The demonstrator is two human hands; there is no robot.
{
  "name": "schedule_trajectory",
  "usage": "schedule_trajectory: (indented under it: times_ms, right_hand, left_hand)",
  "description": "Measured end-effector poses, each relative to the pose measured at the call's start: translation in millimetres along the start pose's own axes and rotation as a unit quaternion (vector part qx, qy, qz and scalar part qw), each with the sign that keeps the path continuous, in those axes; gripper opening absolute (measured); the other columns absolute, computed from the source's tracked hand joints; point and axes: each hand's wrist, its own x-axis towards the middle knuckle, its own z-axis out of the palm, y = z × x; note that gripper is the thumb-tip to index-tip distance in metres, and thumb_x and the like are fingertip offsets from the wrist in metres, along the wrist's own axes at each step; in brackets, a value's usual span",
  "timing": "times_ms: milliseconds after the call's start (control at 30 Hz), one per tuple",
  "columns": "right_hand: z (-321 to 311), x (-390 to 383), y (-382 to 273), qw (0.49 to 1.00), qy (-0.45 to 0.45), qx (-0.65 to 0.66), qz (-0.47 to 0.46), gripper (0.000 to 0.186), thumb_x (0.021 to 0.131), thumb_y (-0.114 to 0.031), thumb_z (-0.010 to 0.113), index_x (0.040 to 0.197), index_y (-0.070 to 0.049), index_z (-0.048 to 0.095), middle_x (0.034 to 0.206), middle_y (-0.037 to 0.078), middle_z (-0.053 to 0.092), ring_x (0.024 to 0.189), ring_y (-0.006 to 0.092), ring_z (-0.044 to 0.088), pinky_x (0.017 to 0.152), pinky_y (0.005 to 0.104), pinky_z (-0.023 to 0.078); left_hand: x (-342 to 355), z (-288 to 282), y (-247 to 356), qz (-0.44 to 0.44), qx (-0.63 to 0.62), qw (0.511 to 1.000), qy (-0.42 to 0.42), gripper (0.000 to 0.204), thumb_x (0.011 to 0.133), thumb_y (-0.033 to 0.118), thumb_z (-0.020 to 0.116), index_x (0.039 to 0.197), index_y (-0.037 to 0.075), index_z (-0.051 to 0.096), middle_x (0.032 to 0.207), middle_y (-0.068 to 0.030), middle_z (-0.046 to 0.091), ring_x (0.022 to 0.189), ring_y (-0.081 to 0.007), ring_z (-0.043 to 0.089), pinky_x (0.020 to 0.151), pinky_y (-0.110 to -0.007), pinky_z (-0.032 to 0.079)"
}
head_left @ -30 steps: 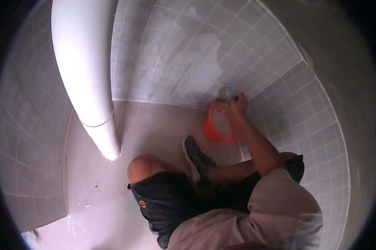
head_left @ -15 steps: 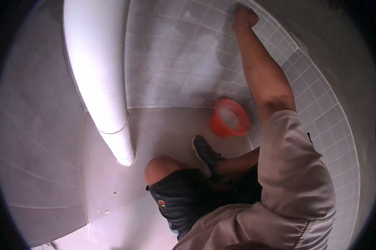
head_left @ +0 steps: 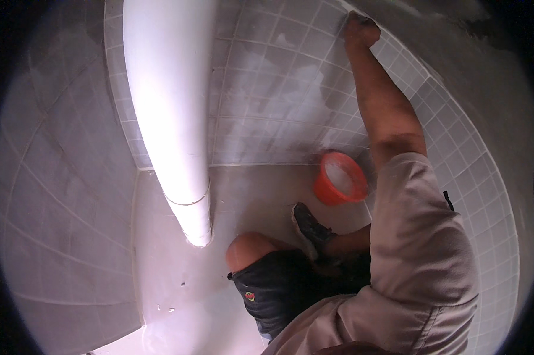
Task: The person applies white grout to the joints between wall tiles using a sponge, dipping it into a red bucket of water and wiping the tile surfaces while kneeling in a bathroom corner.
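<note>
Reaches far up with the right hand [head_left: 363, 32] to the tiled wall [head_left: 267, 65], close under its pale upper border, bare forearm extended. Bunches the hand narrowly there, fingers apparently curled; cannot tell of anything held inside. Cannot tell the state of the left hand, out of view. Faces a grid of grey tiles with cloudy, whitish smears. Has a round, tapering orange-red bucket [head_left: 324, 184] well below the hand, on the smooth, glossy floor [head_left: 166, 236] near the corner, with whitish contents [head_left: 338, 177]. Crouches with one knee bent, in dark fabric shorts [head_left: 273, 277], a dark shoe [head_left: 308, 226] and a creased greyish sleeve [head_left: 408, 219], right of a thick, glossy white cylindrical pipe [head_left: 166, 118].
</note>
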Motion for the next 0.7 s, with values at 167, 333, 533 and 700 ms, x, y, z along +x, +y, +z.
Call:
schedule_trajectory:
  times_ms: [167,333,533,700]
  right_hand:
    - [3.8,7.0,0.2,0.999,0.039,-0.021,-0.019,0.044,0.072,-0.031,0.077,0.100,0.002,0.071,0.111,0.022,0.068,0.100,0.0351,0.067,0.090,0.0380,0.052]
    - [-0.4,15.7,14.7,0.991,-0.003,-0.054,-0.125,0.051,0.071,-0.031,0.079,0.107,0.003,0.069,0.114,0.021,0.067,0.101,0.0358,0.066,0.091,0.0377,0.051]
    - [13.7,19.4,15.4,0.996,-0.009,0.048,-0.077,0.053,0.071,-0.024,0.079,0.111,0.008,0.064,0.117,0.019,0.067,0.104,0.0290,0.065,0.091,0.0364,0.050]
    - [17.5,15.7,15.1,0.996,-0.013,0.084,-0.001,0.052,0.071,-0.022,0.078,0.111,0.008,0.063,0.116,0.020,0.066,0.104,0.0282,0.064,0.092,0.0362,0.049]
  left_hand:
    - [8.8,-3.4,-0.3,-0.021,-0.011,1.000,0.014,0.034,0.092,0.033,0.050,0.106,0.006,0.066,0.106,-0.0188,0.062,0.093,-0.0402,0.061,0.074,-0.055,0.049]
    - [13.7,-2.7,1.6,-0.028,-0.019,0.999,0.022,0.035,0.092,0.033,0.049,0.107,0.006,0.065,0.107,-0.0192,0.062,0.094,-0.0404,0.061,0.075,-0.055,0.049]
    - [20.1,-3.4,7.2,-0.036,-0.032,0.998,0.031,0.036,0.092,0.033,0.049,0.108,0.005,0.064,0.108,-0.0196,0.061,0.095,-0.0406,0.060,0.075,-0.055,0.048]
    - [24.1,-5.8,7.3,-0.040,-0.034,0.998,0.037,0.036,0.093,0.033,0.048,0.109,0.005,0.064,0.109,-0.0200,0.061,0.096,-0.0408,0.060,0.076,-0.055,0.048]
